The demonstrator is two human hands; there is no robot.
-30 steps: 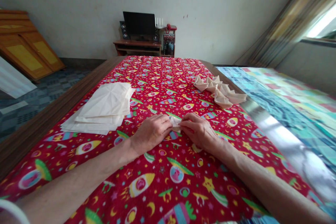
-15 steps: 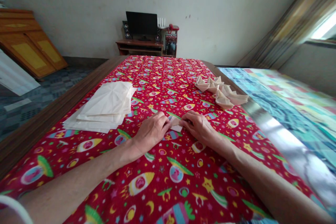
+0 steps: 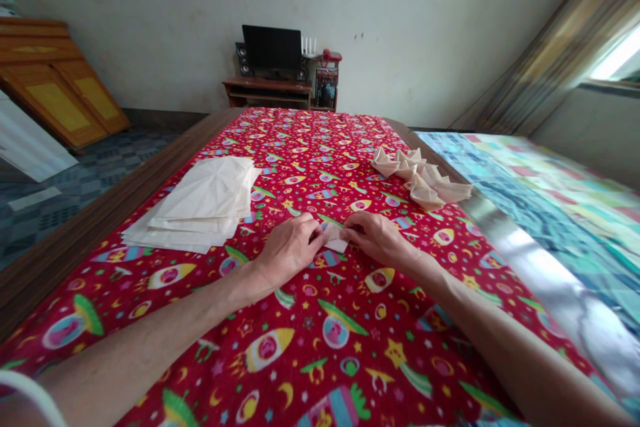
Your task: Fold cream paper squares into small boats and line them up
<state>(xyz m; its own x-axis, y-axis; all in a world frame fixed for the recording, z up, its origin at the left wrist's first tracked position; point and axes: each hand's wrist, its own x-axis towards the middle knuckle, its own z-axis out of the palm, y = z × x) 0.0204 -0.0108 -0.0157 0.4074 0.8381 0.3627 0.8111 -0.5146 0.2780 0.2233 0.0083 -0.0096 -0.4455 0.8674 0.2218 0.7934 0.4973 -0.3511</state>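
Note:
A small folded piece of cream paper (image 3: 336,240) lies on the red patterned cloth (image 3: 310,307), between my two hands. My left hand (image 3: 296,240) pinches its left side with thumb and fingertips. On the other side, my right hand (image 3: 373,235) has its fingers closed on the right edge. Much of the paper is covered by my fingers. To the left rests a stack of creased cream paper sheets (image 3: 200,190). Several folded paper boats (image 3: 425,190) stand in a cluster to the right.
The cloth covers a long wooden table whose brown edge (image 3: 65,267) shows at the left. A bed with a patchwork cover (image 3: 540,213) adjoins the right side. Beyond the far end, a monitor (image 3: 273,47) stands on a desk (image 3: 265,87). A wooden cabinet (image 3: 60,80) is at the left.
Both hands stay nearly in place on the small paper, with only slight finger movement. The view has shifted a little. The stack and the boats have not moved.

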